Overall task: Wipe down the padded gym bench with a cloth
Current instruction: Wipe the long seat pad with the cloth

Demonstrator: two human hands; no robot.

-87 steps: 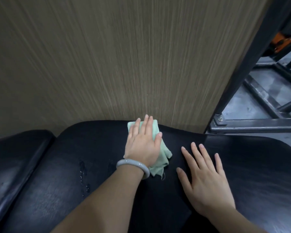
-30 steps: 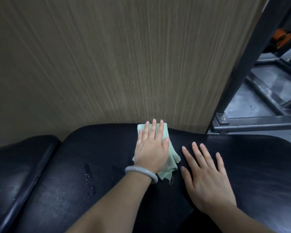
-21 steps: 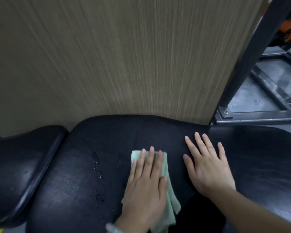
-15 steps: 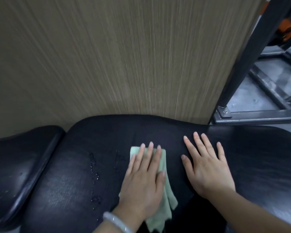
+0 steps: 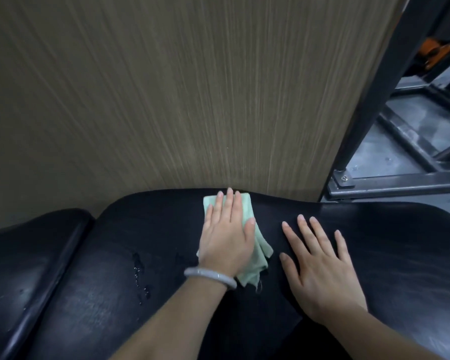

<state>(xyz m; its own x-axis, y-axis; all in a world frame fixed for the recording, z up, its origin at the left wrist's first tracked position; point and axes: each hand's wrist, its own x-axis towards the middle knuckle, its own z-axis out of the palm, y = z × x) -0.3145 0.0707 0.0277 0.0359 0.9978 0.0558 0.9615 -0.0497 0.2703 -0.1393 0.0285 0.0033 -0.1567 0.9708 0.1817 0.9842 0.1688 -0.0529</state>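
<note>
Black padded gym bench (image 5: 374,229) fills lower view; main pad is the landmark. Pale green cloth (image 5: 260,252), folded, lies on the pad at its far edge, just short of the wood-grain wall panel (image 5: 192,87) behind the pad.

Left hand (image 5: 226,240) lies flat on the cloth, fingers straight and close together, thumb out to the side, palm pressing down. Fingertips reach the pad's far edge. Pale bangle (image 5: 210,276) on that wrist.

Right hand (image 5: 320,266) flat on bare pad just beside the cloth, fingers spread, holding nothing.

Water droplets (image 5: 138,271) sit on the pad, to the cloth's other side, near the seam. Beyond the seam, a second black pad (image 5: 24,268); a few specks on it, possibly droplets, too small to tell.

Past the pad's far corner: dark metal frame (image 5: 390,181), bolted plate at its upright's foot.
</note>
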